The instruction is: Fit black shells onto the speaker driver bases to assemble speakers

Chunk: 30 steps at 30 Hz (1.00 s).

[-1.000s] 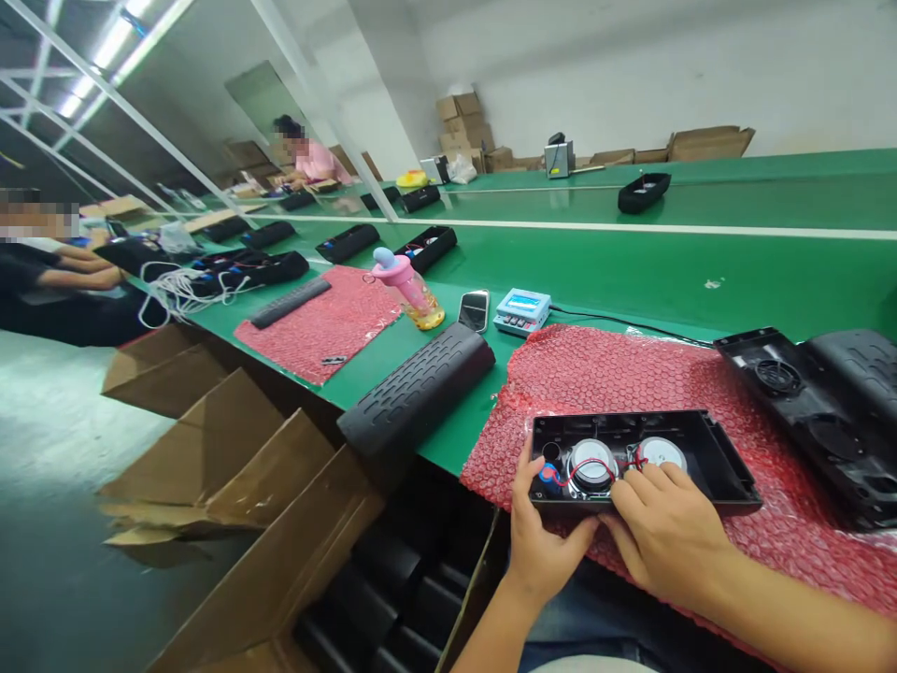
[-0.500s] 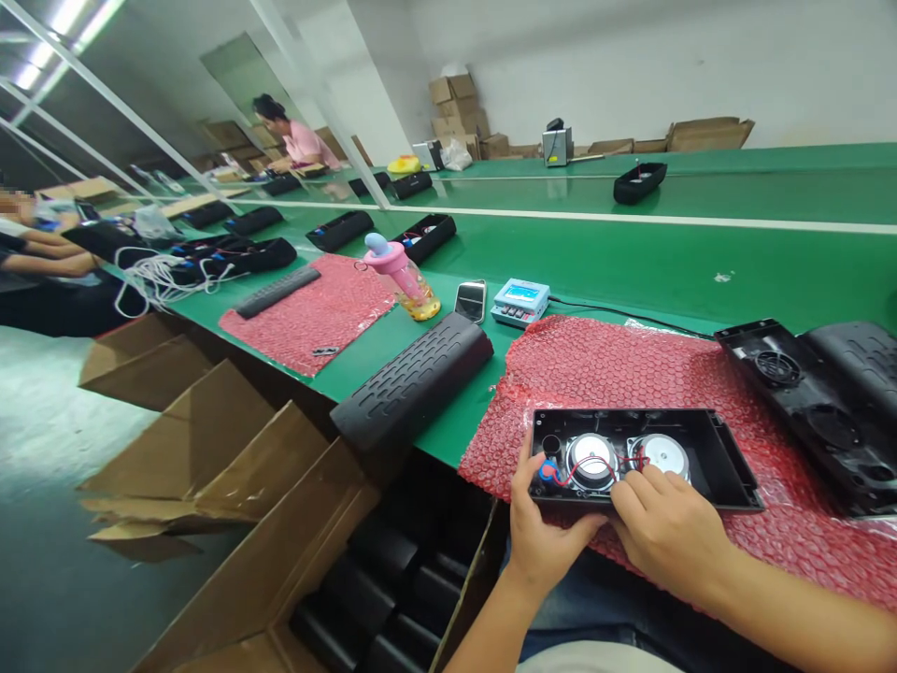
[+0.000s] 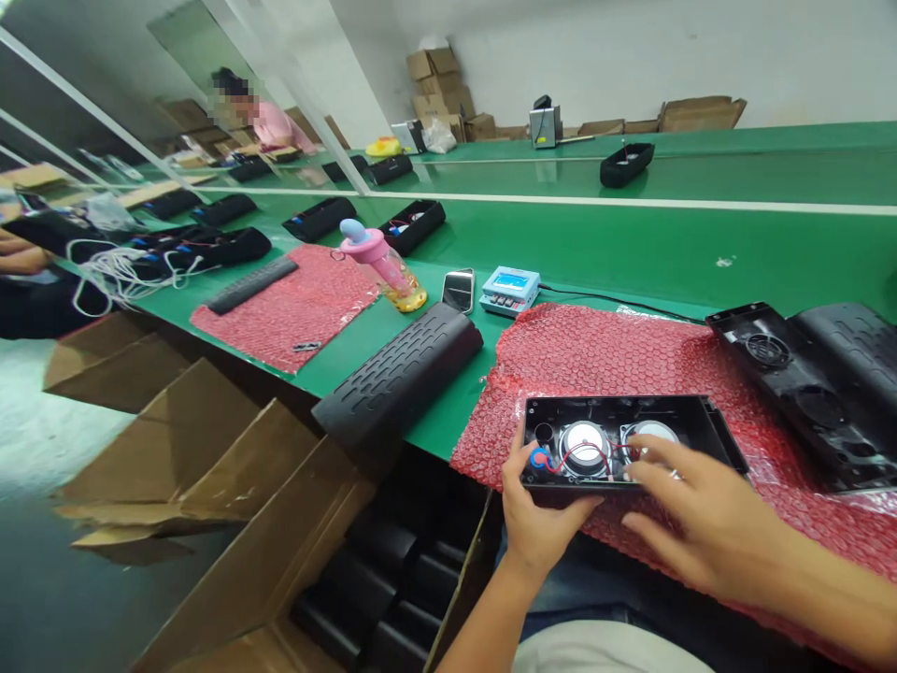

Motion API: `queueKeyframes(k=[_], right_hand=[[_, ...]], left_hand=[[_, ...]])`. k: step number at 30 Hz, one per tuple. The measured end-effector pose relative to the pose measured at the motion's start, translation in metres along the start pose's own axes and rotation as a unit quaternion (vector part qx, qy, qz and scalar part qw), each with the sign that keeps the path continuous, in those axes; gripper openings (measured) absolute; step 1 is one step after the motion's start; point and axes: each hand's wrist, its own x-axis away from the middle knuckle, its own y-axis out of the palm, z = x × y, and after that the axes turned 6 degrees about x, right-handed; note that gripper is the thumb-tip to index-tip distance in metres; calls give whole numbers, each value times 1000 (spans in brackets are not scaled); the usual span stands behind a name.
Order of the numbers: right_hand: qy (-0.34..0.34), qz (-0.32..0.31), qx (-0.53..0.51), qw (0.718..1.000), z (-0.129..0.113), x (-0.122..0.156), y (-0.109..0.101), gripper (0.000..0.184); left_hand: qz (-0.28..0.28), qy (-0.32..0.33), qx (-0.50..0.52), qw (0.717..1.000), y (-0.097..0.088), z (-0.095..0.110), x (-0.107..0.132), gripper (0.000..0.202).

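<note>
A black speaker housing (image 3: 707, 439) lies open side up, tilted toward me at the front edge of the red bubble wrap (image 3: 595, 346). Two round speaker drivers (image 3: 584, 447) with white backs sit inside it, joined by red wires. My left hand (image 3: 536, 514) grips the housing's near left corner, the thumb along the front side and the fingers round the end, beside a blue and red part (image 3: 539, 457). Over the right driver hovers my right hand (image 3: 701, 514), its fingers spread and holding nothing; it partly hides that driver.
Left of the wrap lies a black slotted speaker shell (image 3: 406, 369). Beyond it stand a phone (image 3: 458, 291), a light-blue tester (image 3: 510, 291) and a pink-lidded bottle (image 3: 392, 276). More black housings (image 3: 791, 393) lie at right. An open carton (image 3: 231, 561) stands below the table edge; co-workers sit farther off.
My right hand has opened and drawn back from the wires near the right driver, its fingers now spread. My left hand keeps its hold. The camera view has shifted slightly.
</note>
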Motion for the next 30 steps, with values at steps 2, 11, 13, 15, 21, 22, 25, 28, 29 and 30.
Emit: queueKeyframes(k=[2,11,13,15,21,22,25,28,29,30], right_hand=[[75,50,-7,996,32,2,-11,25],[327,-58,-233,914,78,20,12,44],[332,-66,-217,916,64,25,7,40],[335,-83,-207,915,52,31,-2,37],[343,-104,-215,909,36,49,-15,37],[344,-103,-214,908,35,51,-15,37],[335,-109,-216,911,37,52,-15,41],[313,-132,-212,916,45,47,-16,46],[307,-141,-208,918,48,45,-16,47],[302,-151,-202,919,51,42,-16,48]], left_hand=[[-3,-3,-7,1000,-1,2,0,83],[6,-32,42,999,1,15,-8,102],[-4,-57,55,997,-2,17,-9,111],[-20,-92,68,993,-7,18,-10,111],[-60,-149,94,982,-16,23,-12,109],[-66,-153,92,982,-16,24,-13,109],[-69,-160,86,981,-15,25,-13,108],[-66,-141,84,984,-13,23,-14,106],[-66,-129,78,986,-12,21,-14,106],[-60,-113,67,989,-11,19,-14,106]])
